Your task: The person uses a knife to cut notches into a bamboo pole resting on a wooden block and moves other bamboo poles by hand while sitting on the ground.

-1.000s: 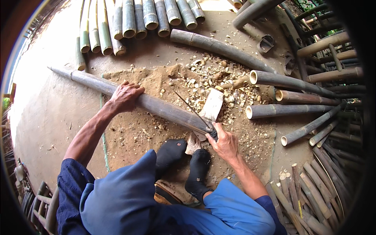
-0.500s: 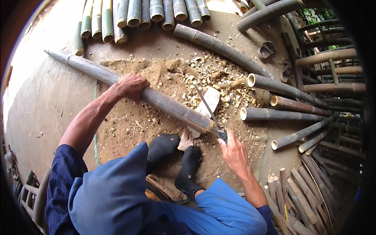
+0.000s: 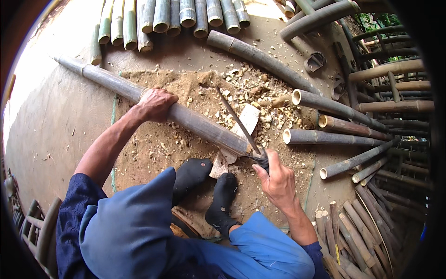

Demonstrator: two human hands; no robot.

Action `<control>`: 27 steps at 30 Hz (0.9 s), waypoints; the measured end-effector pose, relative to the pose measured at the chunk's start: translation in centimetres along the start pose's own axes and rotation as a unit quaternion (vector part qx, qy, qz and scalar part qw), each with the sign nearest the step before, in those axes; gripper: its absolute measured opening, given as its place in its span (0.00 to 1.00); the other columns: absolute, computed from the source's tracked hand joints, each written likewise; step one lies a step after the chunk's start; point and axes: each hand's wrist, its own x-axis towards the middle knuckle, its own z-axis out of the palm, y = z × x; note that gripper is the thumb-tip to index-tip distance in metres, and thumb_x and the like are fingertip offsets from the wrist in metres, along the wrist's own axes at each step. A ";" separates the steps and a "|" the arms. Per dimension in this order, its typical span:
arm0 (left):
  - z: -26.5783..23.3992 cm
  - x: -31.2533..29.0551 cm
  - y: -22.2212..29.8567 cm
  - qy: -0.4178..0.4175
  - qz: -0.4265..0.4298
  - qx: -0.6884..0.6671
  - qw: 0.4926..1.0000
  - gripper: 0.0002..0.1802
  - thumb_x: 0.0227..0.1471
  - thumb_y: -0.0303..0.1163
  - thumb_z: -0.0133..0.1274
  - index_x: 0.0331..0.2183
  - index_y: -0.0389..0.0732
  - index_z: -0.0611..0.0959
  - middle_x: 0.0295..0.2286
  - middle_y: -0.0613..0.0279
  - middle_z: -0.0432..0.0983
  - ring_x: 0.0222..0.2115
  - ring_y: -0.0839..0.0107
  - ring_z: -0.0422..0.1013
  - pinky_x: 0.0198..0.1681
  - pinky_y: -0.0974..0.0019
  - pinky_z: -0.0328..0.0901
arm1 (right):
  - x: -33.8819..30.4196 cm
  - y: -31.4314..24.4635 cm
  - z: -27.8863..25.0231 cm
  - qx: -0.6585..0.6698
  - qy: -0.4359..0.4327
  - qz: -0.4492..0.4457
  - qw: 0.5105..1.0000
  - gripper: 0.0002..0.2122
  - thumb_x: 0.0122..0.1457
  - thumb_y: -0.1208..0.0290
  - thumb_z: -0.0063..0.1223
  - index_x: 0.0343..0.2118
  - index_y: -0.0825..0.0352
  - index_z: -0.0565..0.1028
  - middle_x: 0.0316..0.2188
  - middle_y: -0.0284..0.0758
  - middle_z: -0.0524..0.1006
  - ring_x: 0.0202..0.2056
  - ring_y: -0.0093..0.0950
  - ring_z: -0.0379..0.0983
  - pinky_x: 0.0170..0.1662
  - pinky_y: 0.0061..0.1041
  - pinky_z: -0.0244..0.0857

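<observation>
A long grey bamboo pole slants from the far left down to the middle in front of me. My left hand is wrapped over it partway along. My right hand grips the dark wrapped handle of a knife, whose long narrow blade points up and away to the left. The blade's lower part lies across the near right end of the pole; whether its edge touches there I cannot tell. Pale wooden blocks lie by that end, one just beyond it and others under it, next to my socked feet.
Wood chips litter a brown sack mat. Cut bamboo poles point in from the right, and more green ones line the far edge. Bamboo frames stand at right. Shorter sticks are piled at lower right.
The knife has come up, its tip swinging farther away and to the left, and my right hand has turned with it. My left hand and the pole stay nearly still.
</observation>
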 end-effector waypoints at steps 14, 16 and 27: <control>0.1 0.4 0.1 0.004 -0.004 -0.001 1.000 0.22 0.34 0.33 0.75 0.36 0.48 0.85 0.35 0.63 0.83 0.42 0.61 0.80 0.54 0.49 0.71 | 0.4 0.1 0.9 -0.003 0.089 -0.097 0.991 0.18 0.73 0.61 0.56 0.49 0.72 0.67 0.26 0.47 0.80 0.24 0.41 0.83 0.25 0.42 0.78; -0.6 0.9 0.6 0.001 0.012 -0.001 1.000 0.22 0.33 0.33 0.74 0.35 0.48 0.85 0.36 0.63 0.84 0.43 0.61 0.81 0.55 0.51 0.71 | -1.5 4.6 3.9 -0.079 -0.095 0.076 0.989 0.17 0.74 0.61 0.55 0.48 0.72 0.67 0.25 0.46 0.81 0.23 0.40 0.82 0.25 0.42 0.77; -0.8 -0.1 0.6 0.027 0.007 0.021 0.999 0.17 0.42 0.36 0.70 0.37 0.46 0.85 0.37 0.59 0.84 0.45 0.58 0.81 0.57 0.51 0.70 | 0.2 1.6 1.1 0.007 0.037 -0.024 0.999 0.13 0.71 0.66 0.59 0.45 0.71 0.70 0.27 0.45 0.82 0.20 0.39 0.81 0.21 0.41 0.75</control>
